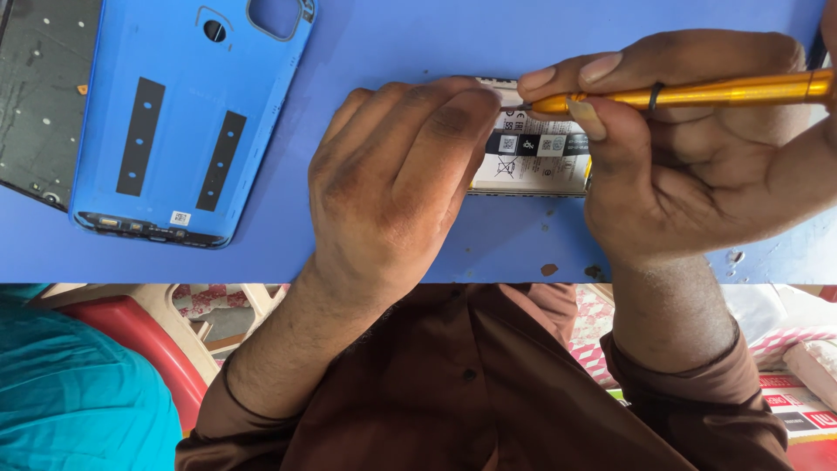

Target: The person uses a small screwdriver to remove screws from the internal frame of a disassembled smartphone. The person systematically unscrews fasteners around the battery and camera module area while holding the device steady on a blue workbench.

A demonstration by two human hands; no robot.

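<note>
The right hand (697,166) pinches a gold screwdriver (697,91) between thumb and fingers, its tip down at the top edge of an opened phone (536,157) on the blue table (410,44). The left hand (392,183) lies flat over the phone's left part, fingers together, pressing on it, apparently steadying rather than gripping. Well to the left lies a blue back cover (183,113), inside up, beside a dark panel (44,96).
</note>
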